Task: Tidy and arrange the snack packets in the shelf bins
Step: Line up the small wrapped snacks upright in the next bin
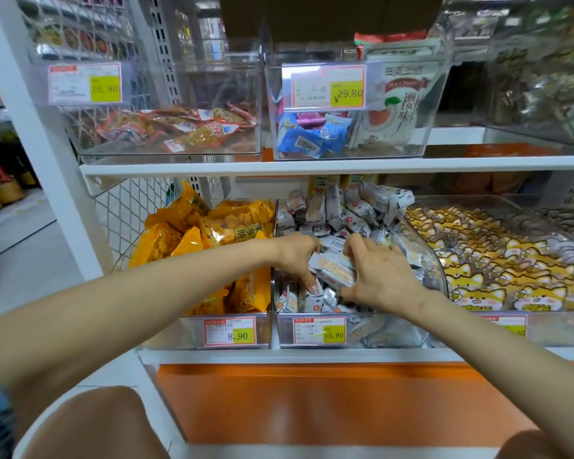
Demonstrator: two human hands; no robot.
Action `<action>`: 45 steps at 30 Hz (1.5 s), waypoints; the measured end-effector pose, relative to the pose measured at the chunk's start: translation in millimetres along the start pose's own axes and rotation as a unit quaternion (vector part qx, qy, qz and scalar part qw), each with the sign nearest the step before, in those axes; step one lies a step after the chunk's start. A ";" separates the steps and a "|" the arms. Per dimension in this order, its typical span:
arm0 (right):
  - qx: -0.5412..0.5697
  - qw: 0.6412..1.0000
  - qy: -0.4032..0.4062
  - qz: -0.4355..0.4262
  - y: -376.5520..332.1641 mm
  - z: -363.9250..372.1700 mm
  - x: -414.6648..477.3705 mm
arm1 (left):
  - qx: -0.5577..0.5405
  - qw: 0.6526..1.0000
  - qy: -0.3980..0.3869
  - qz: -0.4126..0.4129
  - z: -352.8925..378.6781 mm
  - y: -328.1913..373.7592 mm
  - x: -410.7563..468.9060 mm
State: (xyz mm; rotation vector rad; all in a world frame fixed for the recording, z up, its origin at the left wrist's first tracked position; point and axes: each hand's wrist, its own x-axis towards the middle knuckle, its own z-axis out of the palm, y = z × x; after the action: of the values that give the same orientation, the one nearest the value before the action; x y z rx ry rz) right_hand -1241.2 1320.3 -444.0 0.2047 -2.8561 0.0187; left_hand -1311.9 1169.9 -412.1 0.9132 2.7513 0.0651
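A person's view, looking down at two store shelves of clear snack bins. Both bare arms reach into the middle bin [395, 336] on the lower shelf [312, 355], which is heaped with small white packets [338, 210]. The left hand [295, 256] and right hand [378, 274] meet over the front of the heap, close together. Each has its fingers curled round a small bunch of these packets, which is held between the two hands; how many are in the bunch is hard to tell. A tag [319, 330] on the bin's front wall reads 15.80.

Just left of it, a bin [179, 332] holds yellow packets [226, 226], some standing on end, with an 8.90 tag [230, 331]. To the right, a wider bin [544, 329] is filled with packets printed with cartoon foxes [478, 260].

On the upper shelf [312, 167] the left bin [193, 77] has a shallow layer of red and orange packets [169, 125] and a 10.90 tag [85, 83]. The bin beside it [279, 94] contains blue packets [309, 135] and an upright white pouch [395, 104], with a 29.80 tag [328, 87].

Below the lower shelf runs an orange panel [312, 402].
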 end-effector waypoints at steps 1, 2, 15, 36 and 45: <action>0.017 1.000 0.005 0.002 1.2 -3.5 -0.9 | 0.007 1.000 0.000 -0.002 1.0 -0.1 1.3; 0.039 0.999 0.014 0.007 2.7 -8.7 -1.8 | 0.013 1.000 -0.004 -0.001 1.3 -1.0 2.5; 0.115 0.989 -0.024 0.089 73.5 -23.8 -8.3 | 0.300 0.949 0.084 0.052 -13.8 -23.4 -4.6; 0.100 0.941 -0.147 -0.289 -12.5 -7.6 32.8 | 0.069 0.981 0.129 0.126 -17.0 -60.0 -63.1; 0.098 0.929 -0.227 -0.274 -4.3 11.0 54.5 | 0.133 0.973 0.105 0.160 19.9 -46.2 -66.8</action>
State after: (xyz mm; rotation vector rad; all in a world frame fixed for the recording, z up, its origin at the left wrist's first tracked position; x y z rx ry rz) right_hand -1295.4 1308.2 -439.6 1.1815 -3.1242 0.1639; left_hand -1282.3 1092.4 -422.6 1.4960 2.8172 -0.1645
